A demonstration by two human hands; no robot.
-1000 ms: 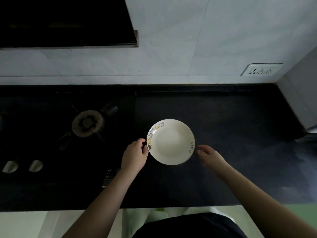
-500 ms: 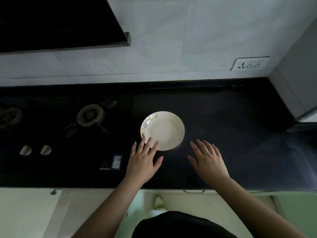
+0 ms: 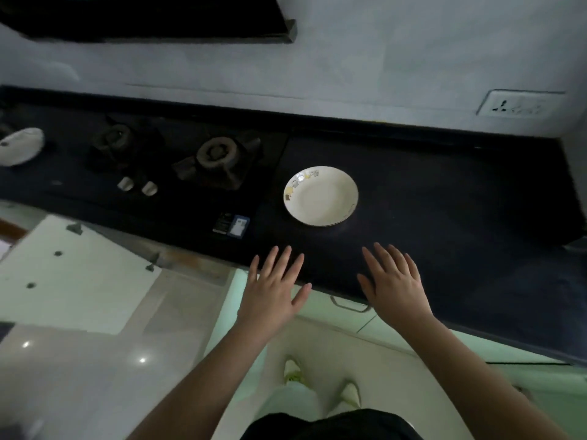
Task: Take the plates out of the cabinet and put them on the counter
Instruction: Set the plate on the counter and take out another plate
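A white plate (image 3: 320,196) with a small pattern on its left rim lies flat on the dark counter (image 3: 444,201), just right of the stove. My left hand (image 3: 273,290) hovers over the counter's front edge, fingers spread, holding nothing. My right hand (image 3: 394,281) is beside it, also spread and empty, above the counter. Both hands are well short of the plate. An open white cabinet door (image 3: 79,274) shows at the lower left; the cabinet's inside is hidden.
A gas stove (image 3: 219,160) with two burners and two knobs (image 3: 137,186) sits left of the plate. A white bowl-like dish (image 3: 20,149) lies at the far left. A wall socket (image 3: 521,104) is at the upper right. A drawer handle (image 3: 349,304) sits under the counter edge.
Both hands let go of the plate and drew back toward the counter's front edge. The view swung back and left, so the open cabinet door and floor appear.
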